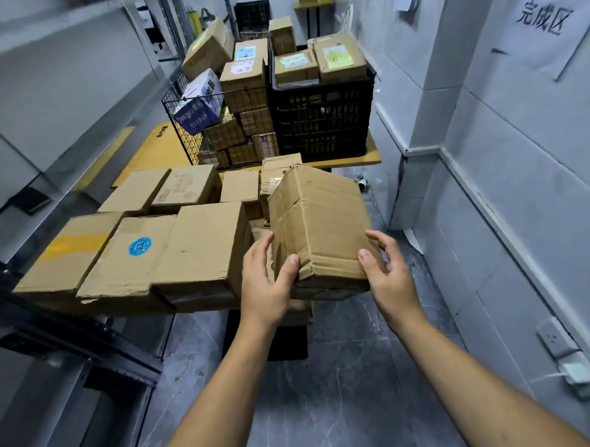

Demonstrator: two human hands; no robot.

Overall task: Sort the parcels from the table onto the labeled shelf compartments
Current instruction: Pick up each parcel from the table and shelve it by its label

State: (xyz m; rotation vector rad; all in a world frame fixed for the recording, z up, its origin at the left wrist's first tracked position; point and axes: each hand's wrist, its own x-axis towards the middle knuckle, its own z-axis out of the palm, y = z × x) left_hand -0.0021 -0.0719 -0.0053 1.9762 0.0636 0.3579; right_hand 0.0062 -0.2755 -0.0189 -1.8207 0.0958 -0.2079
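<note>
A worn brown cardboard parcel [321,222] is tilted up between both hands, above the near right corner of the table. My left hand [267,283] grips its left lower edge, thumb on the top face. My right hand [386,273] grips its right lower corner the same way. Several more cardboard parcels [199,249] lie packed flat on the table to the left; one has a blue round sticker [139,246], another a yellow tape strip [77,245]. The table's own top is hidden under them.
A grey metal shelf [24,111] runs along the left. Behind, on a wooden table [372,156], stand a wire basket [220,124] and a black crate [322,119] full of boxes. A white wall with a paper sign [544,22] closes the right. Grey floor lies below.
</note>
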